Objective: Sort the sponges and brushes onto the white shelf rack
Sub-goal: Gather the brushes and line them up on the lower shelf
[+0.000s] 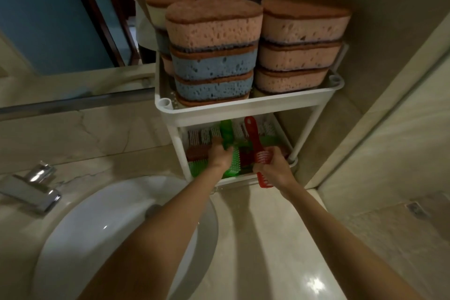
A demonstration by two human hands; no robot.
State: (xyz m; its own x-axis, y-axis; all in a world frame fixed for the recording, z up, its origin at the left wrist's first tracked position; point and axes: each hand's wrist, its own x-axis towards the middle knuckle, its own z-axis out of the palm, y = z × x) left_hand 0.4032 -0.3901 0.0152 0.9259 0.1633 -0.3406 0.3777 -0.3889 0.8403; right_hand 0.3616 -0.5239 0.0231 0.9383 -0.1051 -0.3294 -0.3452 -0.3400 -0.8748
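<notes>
Rack: white shelf rack (243, 107) stands on the marble counter (267, 238), just right of the sink (109, 214) and close to the wall
Top tier: sponges in stacks fill it; the front left stack (214, 56) has a pink sponge over two blue ones, the front right stack (299, 51) is three pink ones, and more brown-topped sponges sit behind
Lower tier: red and green brushes (197, 139) lie here side by side, some with white bristles showing
Left hand: left hand (220, 156) reaches into the lower tier with its fingers curled round the green brush (227, 136)
Green brush: handle points away toward the back of the tier, bristled head lies near the front edge, just right of the wrist
Right hand: right hand (275, 168) is at the front right of the lower tier, with fingers and thumb closed on the bristled head of the red brush (253, 136)
Red brush: tilted, its handle rising up and away to just below the top tier's rim, its other end sticking out below the hand over the counter
Brush spacing: the two held brushes are near each other but apart
Faucet: chrome faucet (31, 187) sits at the sink's left edge
Mirror: mirror (48, 7) behind the counter, left of the rack
</notes>
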